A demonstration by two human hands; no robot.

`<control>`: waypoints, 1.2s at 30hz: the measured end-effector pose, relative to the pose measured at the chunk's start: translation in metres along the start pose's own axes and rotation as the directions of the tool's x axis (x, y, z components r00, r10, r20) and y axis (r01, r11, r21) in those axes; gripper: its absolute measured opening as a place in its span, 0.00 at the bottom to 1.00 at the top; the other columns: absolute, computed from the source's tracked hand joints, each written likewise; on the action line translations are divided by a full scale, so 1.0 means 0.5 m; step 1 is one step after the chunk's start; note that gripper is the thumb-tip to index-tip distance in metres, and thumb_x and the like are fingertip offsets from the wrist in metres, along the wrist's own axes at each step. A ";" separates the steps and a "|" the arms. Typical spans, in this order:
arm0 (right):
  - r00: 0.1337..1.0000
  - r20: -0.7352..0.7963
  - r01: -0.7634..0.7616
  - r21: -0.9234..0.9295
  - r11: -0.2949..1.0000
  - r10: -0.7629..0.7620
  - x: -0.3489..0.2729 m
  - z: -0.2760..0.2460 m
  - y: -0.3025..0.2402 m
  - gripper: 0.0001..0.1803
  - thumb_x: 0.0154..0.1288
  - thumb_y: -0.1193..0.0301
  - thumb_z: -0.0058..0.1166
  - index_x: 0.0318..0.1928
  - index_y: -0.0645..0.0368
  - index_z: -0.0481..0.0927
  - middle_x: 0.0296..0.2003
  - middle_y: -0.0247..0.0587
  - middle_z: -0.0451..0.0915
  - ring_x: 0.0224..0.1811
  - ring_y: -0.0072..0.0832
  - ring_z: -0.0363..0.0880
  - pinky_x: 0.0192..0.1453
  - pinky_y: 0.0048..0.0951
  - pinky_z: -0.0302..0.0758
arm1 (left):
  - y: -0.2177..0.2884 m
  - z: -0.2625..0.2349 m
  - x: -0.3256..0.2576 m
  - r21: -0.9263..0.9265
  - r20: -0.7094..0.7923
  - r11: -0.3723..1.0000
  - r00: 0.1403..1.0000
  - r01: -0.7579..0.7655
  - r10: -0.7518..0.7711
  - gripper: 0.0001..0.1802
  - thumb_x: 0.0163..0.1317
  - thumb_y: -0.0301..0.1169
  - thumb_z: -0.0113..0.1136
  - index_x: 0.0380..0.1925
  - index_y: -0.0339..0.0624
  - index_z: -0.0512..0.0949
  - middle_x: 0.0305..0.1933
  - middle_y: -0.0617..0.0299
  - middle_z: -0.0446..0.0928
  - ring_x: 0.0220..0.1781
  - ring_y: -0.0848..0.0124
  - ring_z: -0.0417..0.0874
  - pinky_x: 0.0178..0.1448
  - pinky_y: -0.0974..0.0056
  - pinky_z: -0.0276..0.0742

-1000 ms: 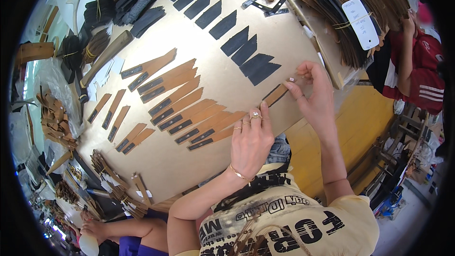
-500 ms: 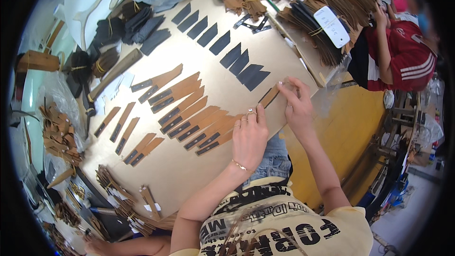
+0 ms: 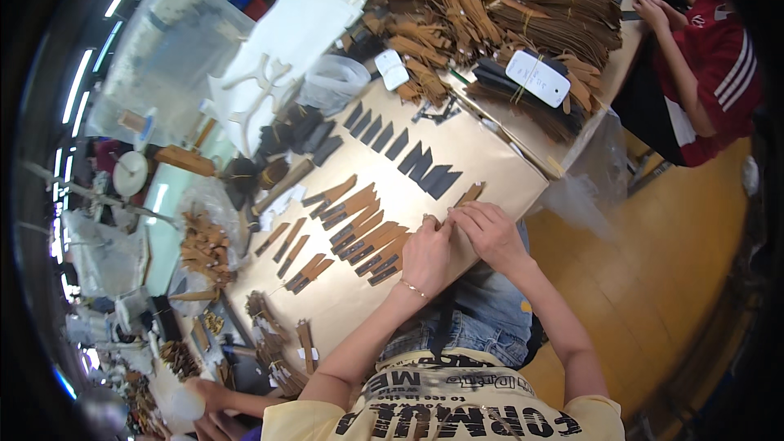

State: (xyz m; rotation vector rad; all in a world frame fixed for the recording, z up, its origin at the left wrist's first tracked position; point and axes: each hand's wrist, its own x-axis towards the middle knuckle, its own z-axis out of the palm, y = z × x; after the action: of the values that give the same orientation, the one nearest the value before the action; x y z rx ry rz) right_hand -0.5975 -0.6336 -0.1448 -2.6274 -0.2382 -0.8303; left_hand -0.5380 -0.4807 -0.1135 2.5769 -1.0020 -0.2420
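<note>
Near the front edge of the tabletop, my left hand [image 3: 428, 253] and my right hand [image 3: 490, 235] meet with bent fingers. Between them they pinch a brown leather strip [image 3: 471, 193]. Its far end sticks out beyond the fingertips; the near end is hidden by them. To the left of my hands lie rows of brown leather strips with black end pieces [image 3: 356, 229], slanted and partly overlapping. Farther off, dark pointed leather pieces [image 3: 397, 144] form a diagonal row, the nearest ones overlapping.
Bundled brown strips [image 3: 563, 8] with white tags [image 3: 538, 79] are heaped along the far side. A hammer [image 3: 282, 189] lies at the left, near a pile of brown pieces [image 3: 204, 249]. A co-worker in red [image 3: 706, 90] is at right; another person's hand [image 3: 216, 408] is lower left.
The view has swung, so the table sits lower and more of the far side shows. My hands have drawn together over the strip, whose middle was visible between them before.
</note>
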 end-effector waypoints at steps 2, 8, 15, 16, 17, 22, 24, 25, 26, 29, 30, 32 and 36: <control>1.000 0.014 -0.023 0.032 0.999 0.022 0.010 -0.005 0.000 0.17 0.58 0.70 0.54 0.49 0.58 0.81 0.40 0.39 0.80 0.48 0.34 0.79 0.52 0.34 0.76 | 0.003 -0.007 0.001 -0.042 -0.041 0.998 0.998 0.049 -0.051 0.16 0.59 0.24 0.57 0.47 0.38 0.82 0.37 0.50 0.79 0.34 0.50 0.83 0.40 0.53 0.80; 0.988 0.146 -0.083 0.184 0.979 0.056 0.025 -0.014 0.014 0.12 0.54 0.71 0.59 0.41 0.57 0.81 0.33 0.39 0.81 0.41 0.33 0.78 0.46 0.35 0.76 | 0.040 -0.020 -0.009 -0.528 -0.192 0.807 0.889 0.263 -0.416 0.17 0.61 0.27 0.65 0.51 0.39 0.82 0.33 0.57 0.85 0.32 0.72 0.85 0.37 0.66 0.79; 0.880 0.332 -0.456 0.399 0.795 0.339 0.082 -0.015 0.048 0.08 0.59 0.71 0.62 0.38 0.59 0.84 0.28 0.45 0.84 0.34 0.38 0.84 0.41 0.38 0.80 | 0.071 0.001 0.036 -0.588 -0.501 0.803 0.736 0.095 -0.455 0.11 0.61 0.27 0.66 0.44 0.39 0.83 0.32 0.58 0.85 0.35 0.72 0.85 0.38 0.70 0.75; 0.847 0.375 -0.522 0.452 0.723 0.377 0.086 -0.016 0.053 0.08 0.60 0.71 0.61 0.39 0.61 0.84 0.28 0.46 0.84 0.33 0.38 0.85 0.39 0.37 0.80 | 0.070 0.009 0.033 -0.539 -0.585 0.839 0.685 0.072 -0.434 0.10 0.61 0.27 0.66 0.43 0.39 0.83 0.32 0.57 0.84 0.35 0.71 0.85 0.37 0.69 0.74; 0.815 0.404 -0.578 0.521 0.628 0.415 0.088 -0.018 0.056 0.08 0.61 0.71 0.61 0.40 0.62 0.84 0.28 0.47 0.85 0.31 0.37 0.86 0.38 0.35 0.81 | 0.069 0.019 0.026 -0.590 -0.554 0.799 0.662 0.115 -0.505 0.07 0.59 0.29 0.67 0.37 0.41 0.84 0.34 0.57 0.82 0.39 0.65 0.83 0.43 0.64 0.72; 0.786 0.440 -0.617 0.499 0.609 0.435 0.091 -0.028 0.054 0.10 0.63 0.74 0.61 0.43 0.66 0.84 0.28 0.45 0.86 0.30 0.28 0.86 0.36 0.27 0.80 | 0.057 0.060 -0.005 -0.415 -0.487 0.881 0.763 0.227 -0.425 0.07 0.57 0.37 0.68 0.32 0.47 0.86 0.41 0.61 0.76 0.50 0.61 0.74 0.58 0.54 0.58; 0.772 0.445 -0.635 0.506 0.583 0.454 0.093 -0.035 0.045 0.10 0.63 0.74 0.61 0.43 0.67 0.84 0.29 0.43 0.86 0.30 0.27 0.86 0.36 0.27 0.80 | 0.044 0.066 -0.005 -0.394 -0.519 0.903 0.769 0.171 -0.372 0.08 0.56 0.37 0.69 0.32 0.47 0.86 0.39 0.62 0.76 0.50 0.63 0.74 0.58 0.55 0.57; 0.767 0.468 -0.637 0.477 0.606 0.438 0.092 -0.045 0.044 0.10 0.63 0.76 0.60 0.44 0.69 0.83 0.33 0.42 0.87 0.35 0.25 0.86 0.40 0.27 0.81 | 0.036 0.068 -0.001 -0.382 -0.515 0.907 0.775 0.176 -0.367 0.08 0.56 0.39 0.69 0.31 0.49 0.87 0.39 0.64 0.76 0.50 0.63 0.73 0.59 0.54 0.56; 0.755 0.481 -0.650 0.459 0.605 0.446 0.091 -0.049 0.038 0.10 0.63 0.77 0.60 0.44 0.69 0.83 0.34 0.42 0.86 0.36 0.24 0.85 0.42 0.27 0.80 | 0.031 0.071 0.003 -0.371 -0.503 0.912 0.788 0.175 -0.356 0.08 0.56 0.39 0.69 0.30 0.49 0.87 0.40 0.63 0.76 0.51 0.62 0.72 0.59 0.54 0.56; 0.743 0.497 -0.661 0.437 0.609 0.449 0.088 -0.058 0.023 0.09 0.64 0.78 0.59 0.43 0.69 0.83 0.39 0.42 0.86 0.40 0.23 0.83 0.49 0.27 0.79 | 0.022 0.075 0.013 -0.373 -0.505 0.917 0.800 0.137 -0.325 0.08 0.56 0.39 0.68 0.28 0.49 0.88 0.41 0.63 0.76 0.53 0.61 0.71 0.61 0.52 0.55; 0.728 0.497 -0.678 0.423 0.601 0.472 0.088 -0.057 0.018 0.09 0.64 0.78 0.59 0.43 0.69 0.83 0.39 0.41 0.86 0.40 0.23 0.83 0.48 0.26 0.79 | 0.021 0.074 0.013 -0.379 -0.483 0.914 0.813 0.142 -0.327 0.08 0.56 0.39 0.67 0.28 0.49 0.88 0.40 0.63 0.76 0.53 0.60 0.71 0.61 0.52 0.55; 0.733 0.479 -0.676 0.438 0.592 0.483 0.091 -0.053 0.013 0.09 0.64 0.78 0.60 0.43 0.69 0.83 0.38 0.41 0.86 0.39 0.23 0.83 0.48 0.26 0.79 | 0.018 0.069 0.015 -0.392 -0.475 0.910 0.818 0.133 -0.324 0.08 0.56 0.38 0.67 0.27 0.49 0.88 0.40 0.62 0.76 0.53 0.60 0.71 0.62 0.51 0.55; 0.716 0.496 -0.686 0.369 0.627 0.492 0.096 -0.050 0.019 0.10 0.63 0.78 0.59 0.45 0.68 0.83 0.37 0.41 0.86 0.39 0.23 0.83 0.46 0.26 0.79 | 0.022 0.056 0.013 -0.381 -0.442 0.908 0.829 0.172 -0.343 0.09 0.54 0.37 0.65 0.25 0.46 0.86 0.42 0.58 0.76 0.57 0.58 0.71 0.63 0.51 0.56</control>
State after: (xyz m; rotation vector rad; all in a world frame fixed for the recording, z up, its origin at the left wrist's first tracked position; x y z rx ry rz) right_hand -0.5691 -0.6498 -0.1009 -2.0612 0.2940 -0.0251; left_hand -0.5481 -0.5002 -0.1352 2.2762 -0.3751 0.1809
